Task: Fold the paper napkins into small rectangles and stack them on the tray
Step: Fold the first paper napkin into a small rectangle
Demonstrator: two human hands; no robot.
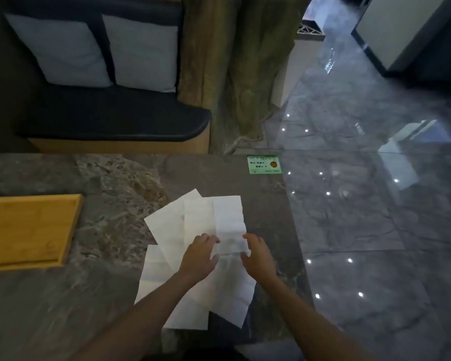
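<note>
In the head view, thin white paper napkins [193, 256] are spread flat on the grey stone worktop [89, 295]. The top napkin [229, 225] is pinched at its near edge by the left hand [199, 254] and right hand [258, 256], fingers closed on it. Its long side runs near to far. The flat wooden tray [29, 230], far left, looks empty.

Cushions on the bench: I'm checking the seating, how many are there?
2. One cushion leans on the bench back at left; the other cushion leans beside it on the right. None appears hidden.
</note>
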